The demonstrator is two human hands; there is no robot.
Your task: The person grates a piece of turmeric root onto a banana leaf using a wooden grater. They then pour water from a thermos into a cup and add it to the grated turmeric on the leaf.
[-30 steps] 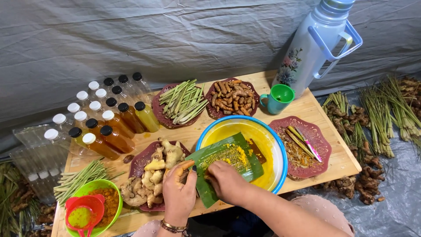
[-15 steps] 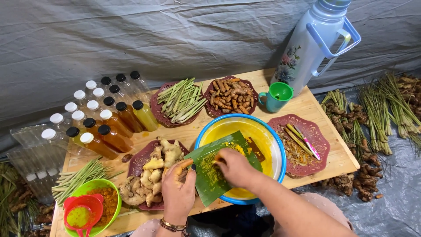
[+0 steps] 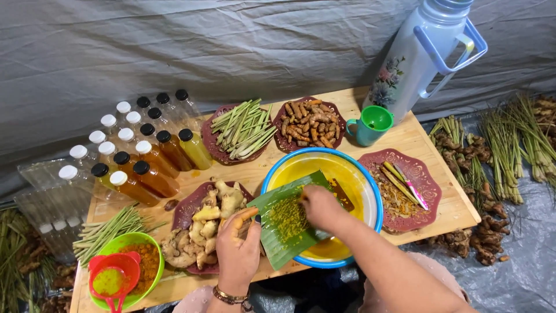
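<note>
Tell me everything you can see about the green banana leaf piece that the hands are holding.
The banana leaf piece is a roughly rectangular, glossy green strip with fine parallel ribs. It lies tilted across the near left rim of the blue-rimmed yellow basin. Yellow grated pulp covers its middle. The left hand holds its near left edge, and the right hand presses on its upper right part.

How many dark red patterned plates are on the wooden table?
4: lemongrass plate and turmeric plate at the back, ginger plate front left, peelings plate right of the bowl. None appear hidden.
</note>
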